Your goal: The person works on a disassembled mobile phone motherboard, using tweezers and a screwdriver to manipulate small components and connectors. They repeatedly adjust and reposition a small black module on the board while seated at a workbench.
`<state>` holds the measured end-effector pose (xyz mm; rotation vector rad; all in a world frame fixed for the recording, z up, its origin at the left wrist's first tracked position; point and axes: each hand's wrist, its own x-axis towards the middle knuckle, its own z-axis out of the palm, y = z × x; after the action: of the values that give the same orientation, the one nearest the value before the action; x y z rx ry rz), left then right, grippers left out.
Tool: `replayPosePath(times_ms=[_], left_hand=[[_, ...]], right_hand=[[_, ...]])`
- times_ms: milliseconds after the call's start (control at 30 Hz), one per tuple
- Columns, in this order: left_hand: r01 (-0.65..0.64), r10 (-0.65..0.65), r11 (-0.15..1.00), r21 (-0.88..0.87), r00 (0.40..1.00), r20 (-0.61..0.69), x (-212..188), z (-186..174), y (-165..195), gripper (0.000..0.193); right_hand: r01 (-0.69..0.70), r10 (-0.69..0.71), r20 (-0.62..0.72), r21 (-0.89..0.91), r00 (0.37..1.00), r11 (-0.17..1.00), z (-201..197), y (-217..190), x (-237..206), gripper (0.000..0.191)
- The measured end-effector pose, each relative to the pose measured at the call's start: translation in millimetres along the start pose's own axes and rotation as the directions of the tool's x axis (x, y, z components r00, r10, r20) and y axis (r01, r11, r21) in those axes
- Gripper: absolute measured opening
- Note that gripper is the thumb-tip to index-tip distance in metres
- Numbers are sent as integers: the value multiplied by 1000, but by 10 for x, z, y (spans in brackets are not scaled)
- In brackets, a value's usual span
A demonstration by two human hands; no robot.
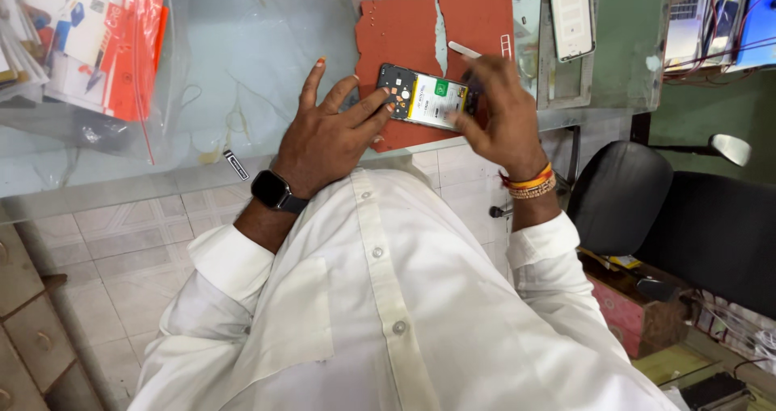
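Head view: the left hand (327,136) is pressing spread fingers on an opened phone (426,96), lying on a torn red mat (404,31). The right hand (501,112) is gripping its right end, holding a thin tool (464,50). Steady pressure seems wise. Glass counter (242,63); black chair (647,201) at right.

Clear plastic bag (97,63) of red-orange packets — top left on glass.
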<state>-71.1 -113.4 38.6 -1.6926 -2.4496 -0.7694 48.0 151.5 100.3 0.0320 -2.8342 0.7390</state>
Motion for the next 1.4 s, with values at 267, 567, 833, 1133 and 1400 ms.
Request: replayPosePath(times_ms=[267,567,833,1133,1400], left_hand=[[101,-89,977,-186,993,72,96,-74,34,43],[116,-91,964,-239,989,113,354,-104,121,55],[165,-196,886,-433,980,-27,664,140,75,61],[144,-382,610,-779,915,-130,1030,412,40,51],[-355,-618,-372,-858,784,-57,1210,701,265,64]], right_hand=[[-56,79,185,-130,980,990,-34,-21,-45,79],[239,-198,159,-308,967,921,-53,239,-145,53],[373,-361,99,-312,927,874,-197,589,-99,37],[286,-292,-40,-109,956,952,-296,785,67,18],[218,-198,-253,51,947,975,-95,543,59,15]])
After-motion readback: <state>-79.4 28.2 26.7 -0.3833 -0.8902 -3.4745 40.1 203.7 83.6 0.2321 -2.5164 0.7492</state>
